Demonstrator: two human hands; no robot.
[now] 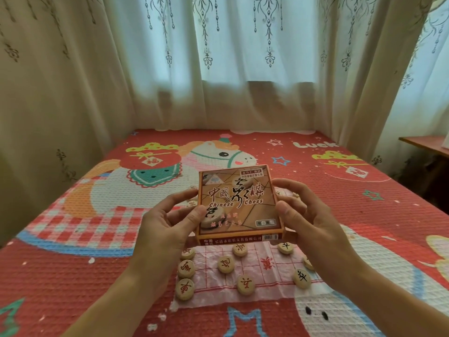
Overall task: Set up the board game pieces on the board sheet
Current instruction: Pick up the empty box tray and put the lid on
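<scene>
Over bedspread (73,276), left hand (167,224) and right hand (308,215) clasp box (238,203).

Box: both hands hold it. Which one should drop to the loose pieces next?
Left, probably. Three pieces lie along the sheet just below the left hand; the right hand grips the box and looks able to hold it alone.
</scene>
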